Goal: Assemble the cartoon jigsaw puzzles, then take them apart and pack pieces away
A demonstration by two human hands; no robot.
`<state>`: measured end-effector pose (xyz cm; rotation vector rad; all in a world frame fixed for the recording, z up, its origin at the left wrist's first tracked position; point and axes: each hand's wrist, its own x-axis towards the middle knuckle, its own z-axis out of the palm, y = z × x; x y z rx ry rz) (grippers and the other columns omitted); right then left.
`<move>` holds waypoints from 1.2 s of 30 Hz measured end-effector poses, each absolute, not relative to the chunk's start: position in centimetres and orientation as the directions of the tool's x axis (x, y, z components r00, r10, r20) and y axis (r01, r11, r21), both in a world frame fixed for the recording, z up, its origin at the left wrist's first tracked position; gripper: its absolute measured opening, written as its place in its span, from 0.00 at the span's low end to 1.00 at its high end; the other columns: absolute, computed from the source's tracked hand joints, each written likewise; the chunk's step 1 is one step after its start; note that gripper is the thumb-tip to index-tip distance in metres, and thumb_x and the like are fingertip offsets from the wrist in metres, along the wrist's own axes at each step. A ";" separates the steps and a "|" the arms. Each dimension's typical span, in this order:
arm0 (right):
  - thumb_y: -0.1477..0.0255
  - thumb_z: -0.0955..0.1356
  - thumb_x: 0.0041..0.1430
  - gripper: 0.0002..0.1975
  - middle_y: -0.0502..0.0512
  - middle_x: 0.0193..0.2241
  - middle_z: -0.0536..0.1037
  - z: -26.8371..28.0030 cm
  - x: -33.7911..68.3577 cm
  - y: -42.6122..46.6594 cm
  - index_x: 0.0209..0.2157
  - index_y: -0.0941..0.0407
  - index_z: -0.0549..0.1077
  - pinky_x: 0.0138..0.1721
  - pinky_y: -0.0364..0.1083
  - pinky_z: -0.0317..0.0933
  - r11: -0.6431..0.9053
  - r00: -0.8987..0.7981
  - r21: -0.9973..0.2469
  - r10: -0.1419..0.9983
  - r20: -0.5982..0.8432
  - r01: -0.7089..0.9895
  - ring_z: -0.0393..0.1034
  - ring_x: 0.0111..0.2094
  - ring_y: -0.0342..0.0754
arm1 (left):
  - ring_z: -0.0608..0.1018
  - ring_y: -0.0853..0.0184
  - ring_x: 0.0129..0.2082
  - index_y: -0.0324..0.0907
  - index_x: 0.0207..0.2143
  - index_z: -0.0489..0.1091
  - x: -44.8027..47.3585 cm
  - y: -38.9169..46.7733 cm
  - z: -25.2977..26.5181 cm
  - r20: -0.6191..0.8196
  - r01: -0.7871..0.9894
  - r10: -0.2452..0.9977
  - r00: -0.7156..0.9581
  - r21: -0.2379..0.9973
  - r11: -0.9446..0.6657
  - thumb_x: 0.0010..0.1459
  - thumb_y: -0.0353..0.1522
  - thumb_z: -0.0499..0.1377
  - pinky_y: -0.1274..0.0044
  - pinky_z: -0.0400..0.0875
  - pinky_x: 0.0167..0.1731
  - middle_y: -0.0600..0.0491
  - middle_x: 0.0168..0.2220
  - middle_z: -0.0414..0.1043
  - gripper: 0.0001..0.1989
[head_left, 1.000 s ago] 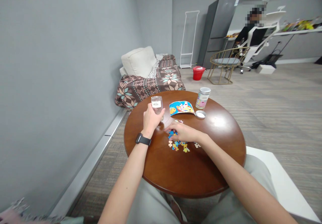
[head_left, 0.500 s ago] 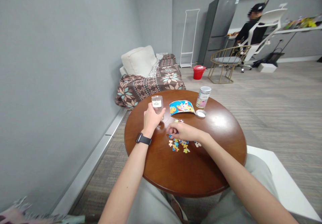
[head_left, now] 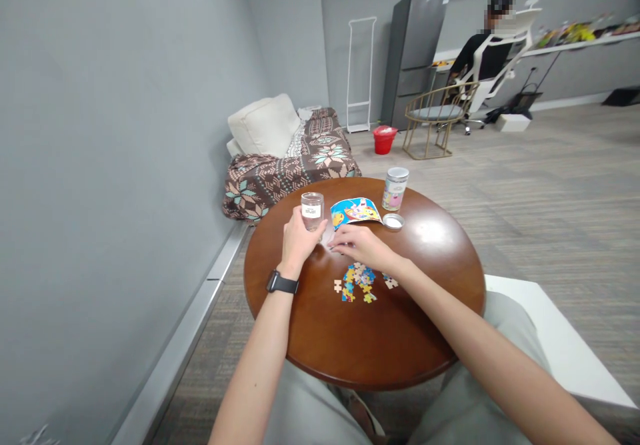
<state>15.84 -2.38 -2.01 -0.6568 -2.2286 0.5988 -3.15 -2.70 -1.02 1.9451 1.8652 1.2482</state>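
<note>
My left hand (head_left: 299, 237) is wrapped round a clear jar (head_left: 313, 207) with a white label. Close to the jar's right side, my right hand (head_left: 357, 241) pinches a small puzzle piece, mostly hidden by its fingers. Several loose jigsaw pieces (head_left: 357, 281), blue, yellow and plain wood-coloured, lie on the round brown table (head_left: 345, 345) below my right hand. Beyond the hands is a curved picture sheet (head_left: 356, 211) with cartoon figures. A printed can (head_left: 395, 190) with a silver top stands at the back right, and a round metal lid (head_left: 393, 221) lies in front of it.
A patterned cover and a cream cushion (head_left: 265, 127) lie on a low seat behind the table. The grey wall (head_left: 125, 165) runs along the left. Farther back are a red bucket (head_left: 385, 141), a gold-framed chair (head_left: 440, 115) and a seated person (head_left: 470, 55).
My right hand has moved from the loose pieces up towards the jar, and a blue piece is gone from under its fingers. My left hand keeps hold of the jar. The view has turned slightly right.
</note>
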 end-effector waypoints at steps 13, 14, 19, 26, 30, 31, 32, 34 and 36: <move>0.69 0.68 0.62 0.08 0.56 0.35 0.82 -0.4 16.8 -2.4 0.33 0.54 0.80 0.43 0.51 0.68 0.706 -0.099 -0.625 0.686 0.721 0.333 0.75 0.37 0.50 | 0.73 0.58 0.51 0.48 0.54 0.65 -2.6 -3.2 -0.7 0.461 0.781 0.829 0.317 0.369 -0.504 0.50 0.33 0.68 0.67 0.66 0.51 0.50 0.51 0.72 0.29; 0.70 0.68 0.62 0.08 0.56 0.35 0.82 -0.5 16.8 -2.3 0.33 0.54 0.80 0.46 0.52 0.67 0.710 -0.112 -0.622 0.684 0.721 0.329 0.75 0.38 0.50 | 0.74 0.58 0.51 0.48 0.54 0.64 -2.5 -3.2 -0.7 0.454 0.780 0.830 0.324 0.369 -0.506 0.50 0.34 0.68 0.67 0.65 0.51 0.50 0.51 0.72 0.29; 0.68 0.69 0.59 0.06 0.56 0.35 0.82 -0.6 16.7 -2.2 0.35 0.53 0.80 0.44 0.52 0.68 0.675 -0.102 -0.645 0.715 0.692 0.357 0.75 0.39 0.52 | 0.75 0.59 0.50 0.47 0.55 0.65 -2.3 -3.3 -0.6 0.431 0.753 0.830 0.355 0.394 -0.527 0.51 0.36 0.67 0.68 0.65 0.51 0.51 0.49 0.73 0.29; 0.67 0.67 0.62 0.07 0.57 0.37 0.78 -0.2 16.7 -2.7 0.34 0.54 0.77 0.38 0.48 0.69 0.701 -0.084 -0.632 0.689 0.720 0.332 0.72 0.40 0.50 | 0.76 0.58 0.51 0.45 0.52 0.65 -2.1 -3.4 -0.5 0.425 0.736 0.843 0.328 0.444 -0.511 0.51 0.39 0.67 0.68 0.66 0.52 0.49 0.52 0.74 0.27; 0.68 0.65 0.64 0.07 0.57 0.36 0.72 -0.6 16.8 -2.2 0.39 0.56 0.72 0.36 0.47 0.67 0.638 -0.045 -0.657 0.730 0.681 0.402 0.69 0.36 0.48 | 0.77 0.56 0.48 0.44 0.52 0.62 -2.2 -3.4 -0.6 0.421 0.743 0.884 0.201 0.523 -0.418 0.51 0.42 0.67 0.67 0.68 0.50 0.47 0.49 0.76 0.29; 0.68 0.65 0.64 0.07 0.56 0.35 0.72 -0.8 17.0 -2.0 0.40 0.56 0.71 0.38 0.48 0.67 0.634 -0.091 -0.653 0.743 0.663 0.415 0.69 0.36 0.48 | 0.78 0.55 0.48 0.43 0.54 0.61 -2.2 -3.3 -0.7 0.420 0.736 0.893 0.160 0.552 -0.392 0.50 0.42 0.68 0.66 0.69 0.49 0.46 0.48 0.76 0.32; 0.68 0.65 0.63 0.07 0.55 0.34 0.72 -1.0 17.1 -1.9 0.41 0.56 0.71 0.40 0.49 0.67 0.642 -0.169 -0.640 0.750 0.640 0.423 0.69 0.36 0.48 | 0.79 0.55 0.47 0.43 0.55 0.60 -2.2 -3.2 -0.8 0.420 0.724 0.899 0.125 0.581 -0.372 0.50 0.43 0.68 0.66 0.70 0.48 0.45 0.47 0.77 0.34; 0.67 0.68 0.60 0.10 0.57 0.37 0.73 -1.4 17.7 -1.6 0.42 0.56 0.71 0.45 0.52 0.67 0.700 -0.429 -0.578 0.714 0.553 0.420 0.70 0.40 0.50 | 0.80 0.55 0.45 0.43 0.56 0.58 -2.3 -3.1 -1.0 0.424 0.697 0.903 0.075 0.625 -0.351 0.50 0.43 0.68 0.67 0.71 0.46 0.45 0.45 0.78 0.35; 0.64 0.72 0.55 0.18 0.59 0.45 0.73 -1.9 18.3 -1.5 0.46 0.56 0.73 0.54 0.56 0.63 0.745 -0.645 -0.529 0.644 0.411 0.407 0.68 0.50 0.55 | 0.81 0.57 0.42 0.43 0.54 0.58 -2.5 -3.0 -1.1 0.428 0.684 0.903 0.037 0.648 -0.335 0.51 0.42 0.67 0.68 0.72 0.45 0.46 0.43 0.79 0.33</move>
